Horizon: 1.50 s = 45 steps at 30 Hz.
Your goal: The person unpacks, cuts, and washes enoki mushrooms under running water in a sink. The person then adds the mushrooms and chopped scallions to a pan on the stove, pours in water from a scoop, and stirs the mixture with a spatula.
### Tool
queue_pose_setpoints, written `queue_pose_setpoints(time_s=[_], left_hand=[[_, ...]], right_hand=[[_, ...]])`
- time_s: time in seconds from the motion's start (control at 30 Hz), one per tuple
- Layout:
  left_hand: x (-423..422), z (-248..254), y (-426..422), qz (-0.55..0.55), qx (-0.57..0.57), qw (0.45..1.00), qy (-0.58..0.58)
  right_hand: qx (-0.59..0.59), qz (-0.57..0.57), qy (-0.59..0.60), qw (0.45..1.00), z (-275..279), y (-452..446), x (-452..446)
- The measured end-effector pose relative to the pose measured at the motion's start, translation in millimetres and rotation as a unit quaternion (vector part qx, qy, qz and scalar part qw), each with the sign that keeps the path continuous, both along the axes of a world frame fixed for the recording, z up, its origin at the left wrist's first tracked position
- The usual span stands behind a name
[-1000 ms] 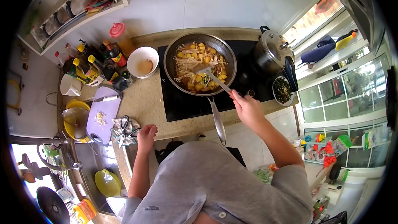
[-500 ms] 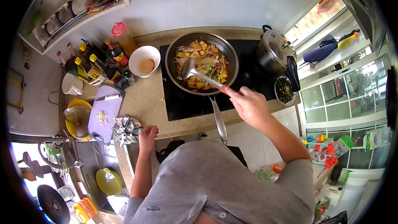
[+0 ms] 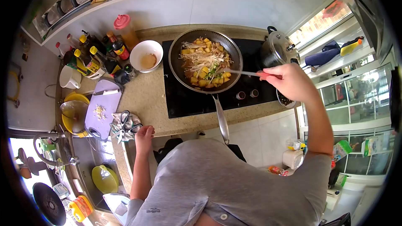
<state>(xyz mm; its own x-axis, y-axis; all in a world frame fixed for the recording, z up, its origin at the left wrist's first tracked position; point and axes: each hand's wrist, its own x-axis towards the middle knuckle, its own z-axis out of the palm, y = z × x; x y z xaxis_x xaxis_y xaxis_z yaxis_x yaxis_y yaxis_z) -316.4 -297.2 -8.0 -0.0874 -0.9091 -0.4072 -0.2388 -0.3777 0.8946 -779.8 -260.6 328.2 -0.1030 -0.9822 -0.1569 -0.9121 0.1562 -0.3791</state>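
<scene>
My right hand (image 3: 290, 82) is closed round the red handle of a metal ladle (image 3: 245, 73). The ladle reaches in from the right, its head low among the food and mostly hidden. A deep frying pan (image 3: 235, 52) sits on the black cooktop, its steel handle pointing toward me. In it lie enoki mushrooms (image 3: 203, 62), yellow potato chunks (image 3: 204, 74) and chopped green onion (image 3: 212, 73). At the counter's front edge, my left hand (image 3: 144, 137) has its fingers curled, with nothing visible in them. Beside it, black-handled scissors (image 3: 124, 121) rest on a crumpled cloth (image 3: 133, 120).
A pressure cooker (image 3: 278, 48) stands right of the pan, with a dish (image 3: 286, 100) partly behind my right hand. Left are a white bowl (image 3: 136, 58), sauce bottles (image 3: 90, 60), and a purple cutting board (image 3: 102, 102) with a knife (image 3: 104, 92) and chopped garlic (image 3: 99, 111).
My right hand has moved right and up, swinging the ladle from the pan's left-centre to its right side. Two cooktop knobs now show. My left hand stays by the counter edge.
</scene>
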Motion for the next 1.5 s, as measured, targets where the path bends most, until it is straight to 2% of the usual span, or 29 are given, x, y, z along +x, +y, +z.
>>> queue_pose_setpoints(time_s=[0.03, 0.1, 0.3, 0.4, 0.43, 0.53, 0.67, 0.8, 0.87, 0.9, 1.0, 1.03, 1.17, 1.4, 1.5], left_hand=[[2.3, -5.2, 0.2, 0.007, 0.005, 1.0, 0.008], [2.0, -9.9, 0.7, 0.013, 0.011, 1.0, 0.018], [-7.0, -3.1, -2.4, 0.007, 0.003, 1.0, 0.02], [-6.9, -0.6, -3.1, 0.008, 0.005, 1.0, 0.016], [-5.4, -0.4, -2.0, 0.019, 0.005, 1.0, 0.022], [3.6, -8.8, 3.1, 0.034, 0.005, 0.999, 0.031], [6.2, -15.7, 5.9, 0.049, 0.024, 0.997, 0.053], [5.2, -10.2, 5.3, 0.045, 0.022, 0.998, 0.046], [3.9, -5.2, 4.7, 0.047, 0.024, 0.998, 0.046], [3.3, -3.8, 4.5, 0.049, 0.027, 0.997, 0.048], [6.7, -9.8, 4.9, 0.051, 0.031, 0.997, 0.048], [6.9, -10.5, 5.4, 0.051, 0.031, 0.997, 0.046], [4.7, -10.3, 6.0, 0.044, 0.034, 0.997, 0.047], [8.0, -11.1, 8.2, 0.047, 0.037, 0.998, 0.025], [0.6, -7.0, 7.9, 0.067, 0.036, 0.996, 0.043]], right_hand=[[0.001, 0.0, 0.002, 1.0, 7.8, -4.5, 1.2], [0.121, 0.032, 0.062, 0.99, 14.5, -16.6, 8.0], [0.093, -0.007, 0.08, 0.992, -41.6, -64.9, 29.8], [0.077, 0.008, 0.052, 0.996, -40.2, -75.1, 12.1], [0.091, 0.01, 0.093, 0.991, -12.3, -71.4, 15.8], [0.092, 0.057, 0.09, 0.99, 18.7, -65.8, -18.1], [0.152, 0.056, 0.163, 0.973, 17.9, -78.3, -11.6], [0.148, 0.02, 0.146, 0.978, -10.5, -94.3, -3.1], [0.189, 0.052, 0.104, 0.975, -4.7, -95.5, -2.5], [0.255, 0.003, 0.077, 0.964, 13.6, -95.9, 12.6], [0.304, 0.008, 0.053, 0.951, 21.7, -99.5, 19.0], [0.306, 0.037, 0.057, 0.95, 21.8, -102.6, 20.0], [0.286, 0.026, 0.051, 0.957, -9.7, -113.9, 31.5], [0.28, -0.006, -0.005, 0.96, 15.3, -104.1, 17.1], [0.235, 0.023, -0.002, 0.972, -15.0, -104.4, 13.6]])
